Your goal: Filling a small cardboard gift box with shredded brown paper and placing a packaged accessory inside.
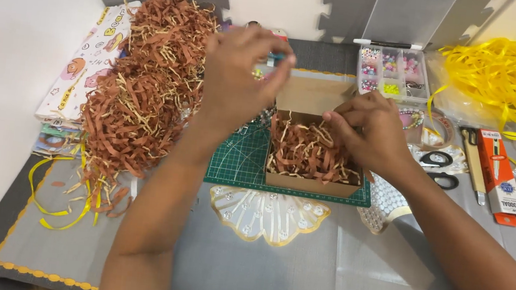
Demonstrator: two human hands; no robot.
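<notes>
Cardboard, brown and square, makes up the open box that sits on my green gridded cutting mat, and it is packed with brown shredded paper filler. My right hand rests at the box's right rim, fingers curled and pressed together on the filler there. My left hand is raised above the box's back left corner, its fingertips pinching a small string of coloured beads; how firmly I cannot tell. Left of the box lies a big loose heap of brown paper shred, and beyond that a stack of printed cartoon paper. Behind the box to the right stands a clear plastic bead organiser, with a tangle of yellow ribbon further right. Black-handled scissors and an orange and white carton lie right of the box. In front of it sits a gold-edged scalloped clear doily.
</notes>
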